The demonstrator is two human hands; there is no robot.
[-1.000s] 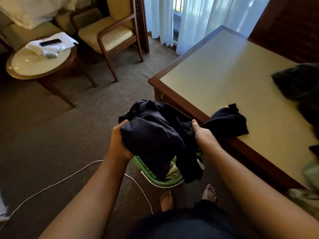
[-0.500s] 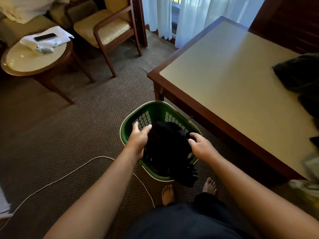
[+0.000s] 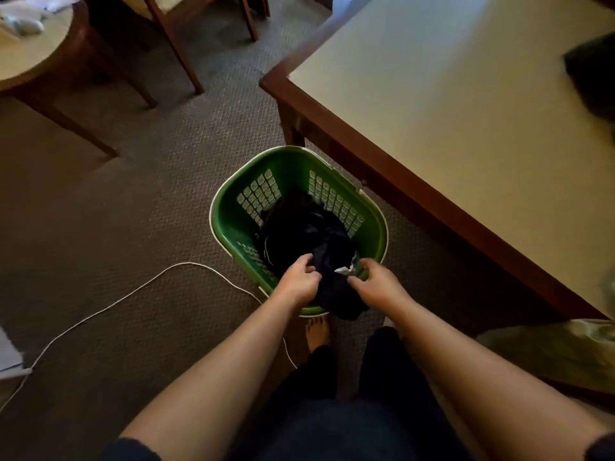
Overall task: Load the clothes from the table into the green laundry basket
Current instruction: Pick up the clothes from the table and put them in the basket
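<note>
The green laundry basket stands on the carpet beside the table's corner. A dark navy garment lies inside it, one end draped over the near rim. My left hand is curled on that draped end from the left. My right hand pinches the same cloth from the right, by a small white tag. A dark pile of clothes lies at the table's right edge, partly cut off. An olive garment hangs at the table's near right corner.
The wooden-edged table fills the right side, its leg just behind the basket. A white cable runs across the carpet on the left. A round side table and chair legs stand far left. My bare foot is near the basket.
The dark garment went from held above the basket down into it. Both hands drew back to the near rim, onto the draped end. The view tilted down.
</note>
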